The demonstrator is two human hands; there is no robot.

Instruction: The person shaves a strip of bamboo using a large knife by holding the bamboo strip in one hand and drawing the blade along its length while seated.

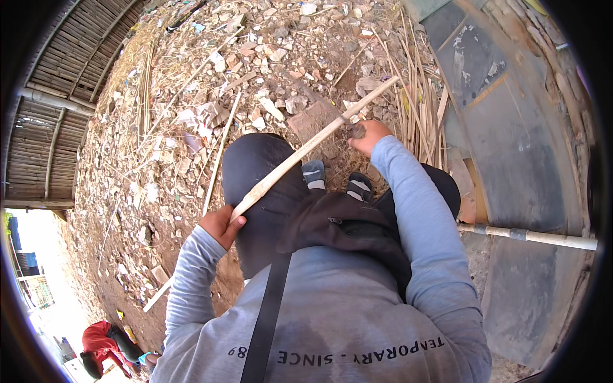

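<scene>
A long pale bamboo strip (290, 163) slants across my front, its near end low at the left and its far end up to the right. My left hand (221, 226) grips the near end beside my left knee, thumb on top. Close to the far end, my right hand (370, 137) is closed around the handle of what looks like a machete (313, 96). Its dark brown blade meets the strip and blends into the ground, so its outline is hard to make out. Both knees are bent, with my sandalled feet (335, 182) between them.
Stones and broken rubble (185, 115) cover the ground. Several thin bamboo strips (418, 96) lie in a bundle ahead right. Grey panels (523, 159) and a pale pole (530, 236) stand at the right, a bamboo wall (54, 140) at the left. A person in red (99, 341) bends at lower left.
</scene>
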